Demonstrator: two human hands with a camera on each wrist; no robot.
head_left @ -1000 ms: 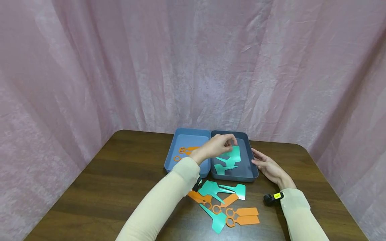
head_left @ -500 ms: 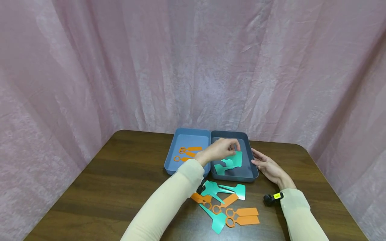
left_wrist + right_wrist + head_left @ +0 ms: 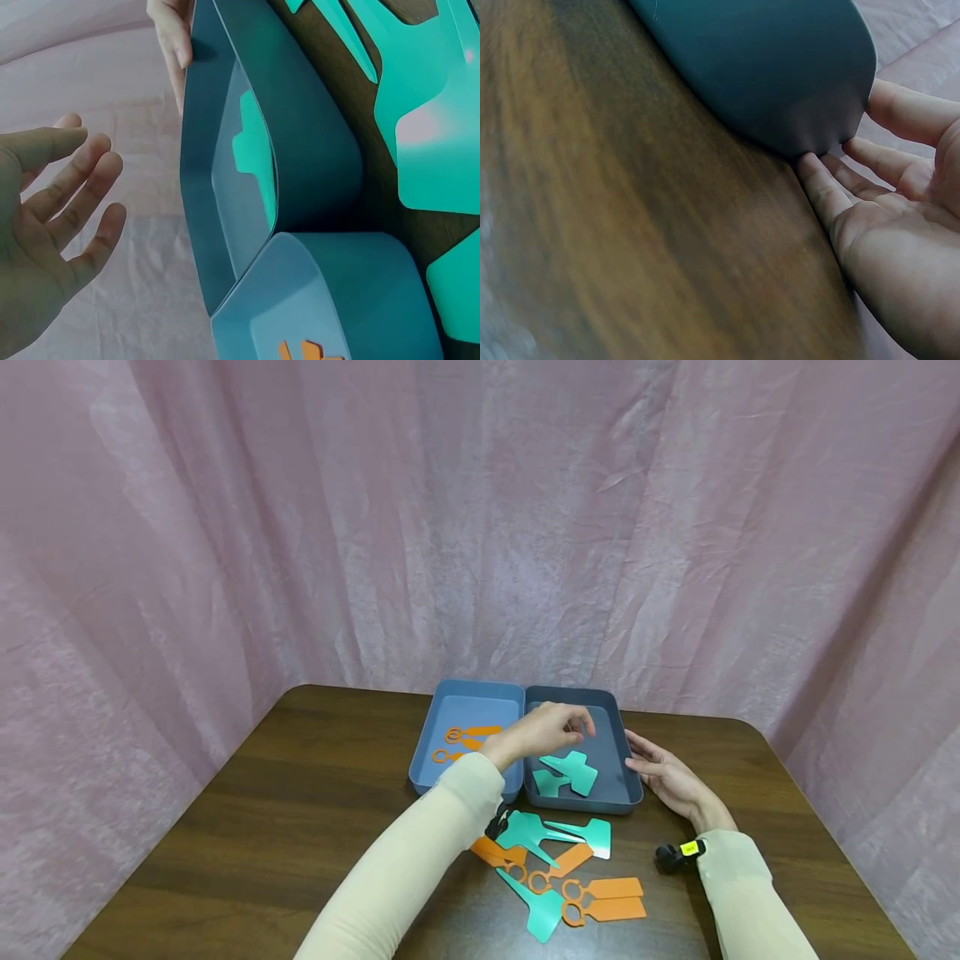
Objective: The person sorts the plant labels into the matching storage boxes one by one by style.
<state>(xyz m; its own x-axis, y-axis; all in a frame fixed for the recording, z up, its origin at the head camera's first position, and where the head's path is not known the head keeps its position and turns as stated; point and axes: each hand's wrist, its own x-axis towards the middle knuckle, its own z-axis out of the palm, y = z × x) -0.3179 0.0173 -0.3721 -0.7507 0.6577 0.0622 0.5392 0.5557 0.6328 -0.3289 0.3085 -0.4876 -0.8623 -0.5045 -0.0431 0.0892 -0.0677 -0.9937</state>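
Note:
My left hand (image 3: 543, 731) hovers over the dark blue-grey tray (image 3: 613, 781), fingers loosely bent and holding nothing. In the left wrist view, that hand (image 3: 56, 225) shows thumb and fingers apart. Below it, several green T-shaped plant labels (image 3: 581, 774) overlap on the tray floor. My right hand (image 3: 670, 781) stands at the tray's right side. The right wrist view has its fingertips (image 3: 810, 163) touching the tray's outer wall (image 3: 780, 75), fingers nearly straight. To the left, a lighter blue tray (image 3: 480, 703) bears several orange ring-ended tags (image 3: 480, 731), partly hidden by my left arm.
In front of the trays lie more green labels (image 3: 542, 912) and orange ring-ended tags (image 3: 615, 908), some overlapping. The two trays stand side by side on the brown wooden table (image 3: 315, 785). A pink curtain (image 3: 480, 527) hangs behind the table.
A green label that my left hand held over the dark tray now lies on the others there, its fingers off it. The right hand has stayed at the tray's side.

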